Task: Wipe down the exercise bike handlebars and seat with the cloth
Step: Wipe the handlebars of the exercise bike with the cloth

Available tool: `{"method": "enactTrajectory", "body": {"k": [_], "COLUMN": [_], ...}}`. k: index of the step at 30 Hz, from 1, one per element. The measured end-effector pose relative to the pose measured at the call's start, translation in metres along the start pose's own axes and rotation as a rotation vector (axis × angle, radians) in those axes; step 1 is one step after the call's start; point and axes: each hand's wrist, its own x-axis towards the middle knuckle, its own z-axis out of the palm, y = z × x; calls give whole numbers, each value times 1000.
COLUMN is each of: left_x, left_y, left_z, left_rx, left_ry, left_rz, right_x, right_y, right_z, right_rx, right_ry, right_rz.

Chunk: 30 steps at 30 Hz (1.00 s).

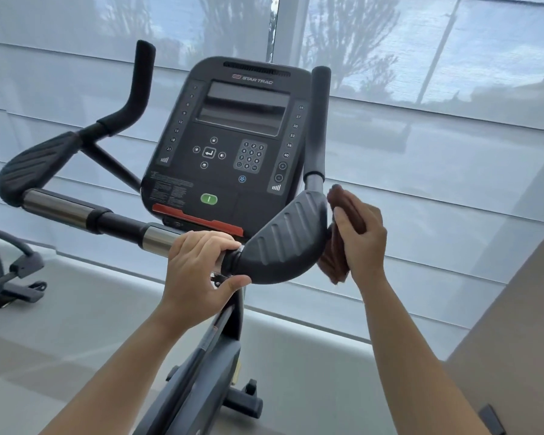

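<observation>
**Up close: two bare hands cleaning the right side of an exercise bike's handlebars**

Seen from a head-worn camera looking down, a dark grey exercise bike with black and chrome tubular handlebars [85, 215] fills the middle of the view. Its black control console [230, 142], labelled Star Trac, has a dark screen, a number keypad and a green button.

The left hand [198, 271] grips the horizontal bar just beside the ribbed dark grey elbow pad on the right side [280, 243], fingers curled over the top and thumb hooked underneath, clamped on the bar.

The right hand [363, 243] presses a folded reddish-brown cloth [341, 233] against the outer edge of that pad, near the base of the upright black foam grip [319, 120]. Its fingers lie together, flat along the cloth, holding it to the pad. The cloth's upper and lower ends stick out above and below the hand.

A matching ribbed pad [35, 171] sits well apart on the left side of the handlebars. Behind the bike, pale translucent window blinds [437, 136] show faint tree outlines. The bike's seat is not in view.
</observation>
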Motion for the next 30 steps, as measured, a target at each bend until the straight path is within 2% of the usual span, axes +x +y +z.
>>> {"method": "enactTrajectory", "body": {"k": [4,6,9,13,17,20,27,30], "left_x": [-1,-2,-1,0,0,0,2,3], "left_y": [-1,-1,1,3,5,6,9,7], "left_z": [0,1,0,-1,-3,-5,-12,-13], "left_rx": [-9,-6,-8,6,8,13,-20,-27], "left_ry": [-8,-5,-3,-13,-26,-47,-113,-134], "left_rz": [-22,-28,-28,-42,-50,-58,-101,-106], "right_x": [-3,-13,-31,-64,-98,-124,-151,-131], "right_y": [12,15,12,0,-19,-27,-38,-40], "right_z": [24,23,20,18,30,41,31,11], "right_rx": [264,333,367,258,123,46,-117,-182], "right_ry": [6,21,41,126,239,264,28,67], "right_rz": [178,188,205,233,112,12,-139,-236]}}
